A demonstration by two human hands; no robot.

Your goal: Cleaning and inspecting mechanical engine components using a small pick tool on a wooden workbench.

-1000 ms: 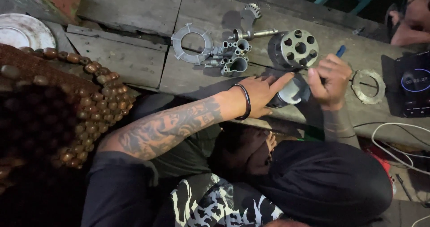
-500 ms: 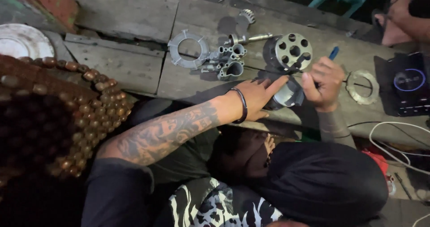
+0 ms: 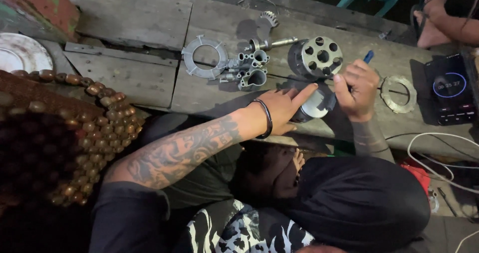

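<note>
Your left hand [image 3: 279, 108] has slid closer, forefinger now stretched onto the small metal cylinder [image 3: 313, 107] at the near edge of the wooden surface [image 3: 129, 78]. Your right hand [image 3: 355, 88] stays closed around a blue-tipped tool [image 3: 368, 57]; the left grip lies open, holding nothing.

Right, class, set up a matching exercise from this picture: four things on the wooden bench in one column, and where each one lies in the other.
Things:
1. metal drum with holes
2. flat metal ring with notches
3. phone
4. white plate

Places:
a. far left edge of the picture
b. just above the right hand
c. far right, screen lit
d. left of the small cluster of tubes

Pairs: 1-b, 2-d, 3-c, 4-a
</note>
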